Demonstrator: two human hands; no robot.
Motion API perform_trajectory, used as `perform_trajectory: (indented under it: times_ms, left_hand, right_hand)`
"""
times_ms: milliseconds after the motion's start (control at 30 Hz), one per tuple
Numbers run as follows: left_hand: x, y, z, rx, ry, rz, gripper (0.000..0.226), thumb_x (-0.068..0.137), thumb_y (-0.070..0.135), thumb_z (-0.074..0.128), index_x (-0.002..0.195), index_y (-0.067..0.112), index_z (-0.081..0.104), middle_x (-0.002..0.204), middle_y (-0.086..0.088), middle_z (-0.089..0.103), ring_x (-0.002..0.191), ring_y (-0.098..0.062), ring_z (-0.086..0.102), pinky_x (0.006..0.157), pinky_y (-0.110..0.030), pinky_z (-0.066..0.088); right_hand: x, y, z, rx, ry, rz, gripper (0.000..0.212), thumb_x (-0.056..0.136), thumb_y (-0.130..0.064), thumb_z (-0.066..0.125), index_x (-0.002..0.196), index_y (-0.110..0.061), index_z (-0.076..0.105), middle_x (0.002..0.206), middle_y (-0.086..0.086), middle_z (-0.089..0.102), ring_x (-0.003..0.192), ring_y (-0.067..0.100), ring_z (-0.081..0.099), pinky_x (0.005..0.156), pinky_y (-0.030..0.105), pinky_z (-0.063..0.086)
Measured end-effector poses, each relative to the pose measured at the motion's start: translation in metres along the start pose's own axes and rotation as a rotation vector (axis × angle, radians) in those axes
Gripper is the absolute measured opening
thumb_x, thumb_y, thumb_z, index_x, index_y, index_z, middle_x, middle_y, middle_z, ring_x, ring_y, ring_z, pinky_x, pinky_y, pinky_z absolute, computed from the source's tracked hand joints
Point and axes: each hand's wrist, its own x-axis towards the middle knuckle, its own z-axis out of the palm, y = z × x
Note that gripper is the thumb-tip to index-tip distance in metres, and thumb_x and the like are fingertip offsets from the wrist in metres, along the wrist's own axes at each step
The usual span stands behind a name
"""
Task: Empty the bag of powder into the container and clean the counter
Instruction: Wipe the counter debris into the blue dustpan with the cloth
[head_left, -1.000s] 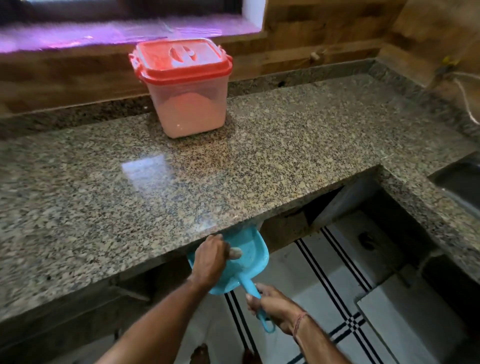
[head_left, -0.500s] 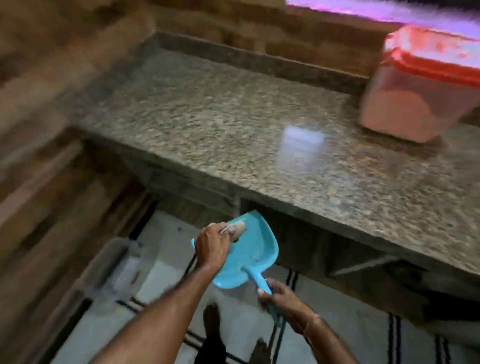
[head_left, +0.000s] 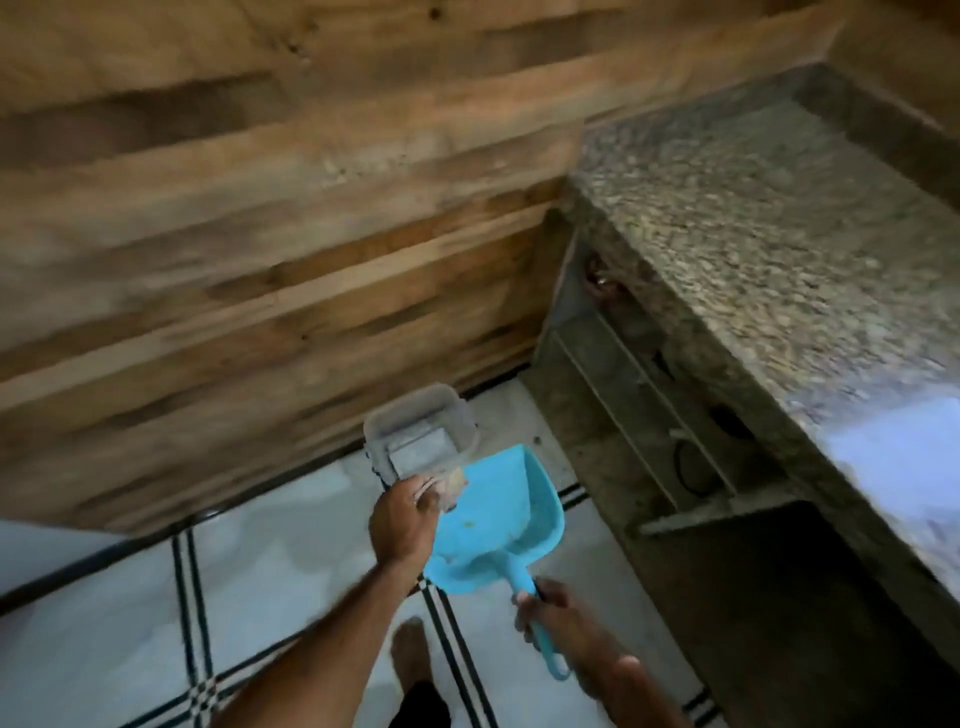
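A light-blue dustpan (head_left: 501, 522) hangs over the tiled floor, left of the granite counter (head_left: 753, 244). My right hand (head_left: 550, 608) grips its handle from below. My left hand (head_left: 405, 519) holds a small pale brush (head_left: 451, 487) at the pan's left rim. A few crumbs lie in the pan. On the floor just beyond the pan stands a grey plastic bin (head_left: 421, 431) with something pale inside. The red-lidded container is out of view.
A wood-panelled wall (head_left: 260, 234) fills the left and top. Open shelves (head_left: 649, 415) sit under the counter on the right. The floor (head_left: 130, 613) is white tile with black stripes. A bare foot (head_left: 413, 649) shows below the pan.
The view has swung left, away from the counter and the red-lidded container, toward the wall and floor. Both hands carried the dustpan and brush along; the grey bin now lies just beyond the pan.
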Motion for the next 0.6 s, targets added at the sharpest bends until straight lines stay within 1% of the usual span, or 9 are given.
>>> perform_trajectory:
  times_ms: [100, 167, 200, 267, 367, 433, 500, 567, 600]
  left_hand:
    - [0.056, -0.032, -0.001, -0.029, 0.021, -0.049, 0.024, 0.094, 0.030, 0.064, 0.096, 0.009, 0.076, 0.095, -0.011, 0.077, 0.086, -0.031, 0.069, 0.068, -0.034, 0.050]
    - [0.094, -0.051, 0.008, -0.036, 0.028, -0.085, 0.022, 0.095, 0.027, 0.065, 0.097, 0.008, 0.076, 0.093, -0.011, 0.076, 0.079, -0.026, 0.064, 0.062, -0.030, 0.042]
    - [0.110, -0.061, 0.015, -0.041, 0.029, -0.101, 0.023, 0.095, 0.028, 0.065, 0.099, 0.008, 0.077, 0.093, -0.011, 0.076, 0.079, -0.026, 0.065, 0.062, -0.028, 0.039]
    - [0.146, -0.084, 0.032, -0.055, 0.042, -0.129, 0.026, 0.095, 0.031, 0.065, 0.103, 0.010, 0.077, 0.096, -0.011, 0.076, 0.087, -0.031, 0.069, 0.065, -0.028, 0.041]
    - [0.199, -0.112, 0.059, -0.087, 0.058, -0.178, 0.031, 0.095, 0.034, 0.064, 0.113, 0.011, 0.076, 0.106, -0.011, 0.077, 0.097, -0.031, 0.070, 0.075, -0.032, 0.050]
    - [0.235, -0.134, 0.081, -0.106, 0.092, -0.196, 0.035, 0.095, 0.038, 0.062, 0.113, 0.012, 0.076, 0.107, -0.012, 0.076, 0.099, -0.032, 0.070, 0.079, -0.036, 0.054]
    - [0.266, -0.152, 0.101, -0.139, 0.129, -0.204, 0.041, 0.091, 0.042, 0.059, 0.110, 0.011, 0.077, 0.106, -0.012, 0.076, 0.099, -0.032, 0.070, 0.078, -0.035, 0.052]
    - [0.291, -0.172, 0.119, -0.151, 0.154, -0.210, 0.035, 0.095, 0.037, 0.061, 0.107, 0.009, 0.077, 0.102, -0.014, 0.076, 0.096, -0.033, 0.069, 0.075, -0.033, 0.048]
    - [0.301, -0.181, 0.128, -0.146, 0.165, -0.220, 0.030, 0.096, 0.033, 0.063, 0.107, 0.009, 0.077, 0.103, -0.015, 0.076, 0.097, -0.033, 0.069, 0.076, -0.033, 0.048]
  right_hand:
    - [0.059, -0.022, 0.029, -0.043, -0.002, 0.046, 0.014, 0.103, -0.018, 0.056, 0.094, -0.008, 0.058, 0.067, 0.004, 0.061, 0.054, 0.010, 0.053, 0.054, 0.019, 0.046]
    - [0.105, -0.030, 0.044, -0.064, 0.008, 0.053, 0.015, 0.104, -0.018, 0.055, 0.093, -0.009, 0.058, 0.067, 0.003, 0.061, 0.053, 0.009, 0.053, 0.053, 0.018, 0.046]
    - [0.127, -0.035, 0.051, -0.067, 0.010, 0.059, 0.015, 0.104, -0.017, 0.055, 0.092, -0.009, 0.059, 0.067, 0.003, 0.060, 0.053, 0.009, 0.053, 0.053, 0.018, 0.046]
    - [0.178, -0.042, 0.062, -0.093, 0.010, 0.082, 0.019, 0.104, -0.012, 0.054, 0.086, -0.010, 0.059, 0.064, 0.003, 0.058, 0.053, 0.009, 0.052, 0.051, 0.020, 0.044]
    - [0.262, -0.058, 0.075, -0.133, -0.007, 0.083, 0.030, 0.104, -0.005, 0.051, 0.075, -0.011, 0.053, 0.049, -0.002, 0.053, 0.038, 0.004, 0.046, 0.041, 0.017, 0.035]
    - [0.329, -0.069, 0.088, -0.145, -0.002, 0.082, 0.025, 0.102, -0.005, 0.050, 0.078, -0.012, 0.051, 0.053, 0.002, 0.050, 0.033, 0.003, 0.041, 0.036, 0.016, 0.029]
    - [0.392, -0.080, 0.099, -0.162, 0.012, 0.067, 0.019, 0.101, -0.008, 0.051, 0.083, -0.015, 0.049, 0.062, 0.007, 0.048, 0.040, 0.008, 0.040, 0.040, 0.017, 0.027]
    - [0.446, -0.082, 0.109, -0.199, 0.022, 0.079, 0.023, 0.099, -0.006, 0.053, 0.079, -0.017, 0.047, 0.069, 0.005, 0.047, 0.052, 0.013, 0.042, 0.047, 0.024, 0.032]
    - [0.464, -0.082, 0.111, -0.234, -0.002, 0.088, 0.027, 0.098, -0.005, 0.052, 0.076, -0.018, 0.045, 0.071, 0.003, 0.046, 0.057, 0.013, 0.043, 0.050, 0.025, 0.036]
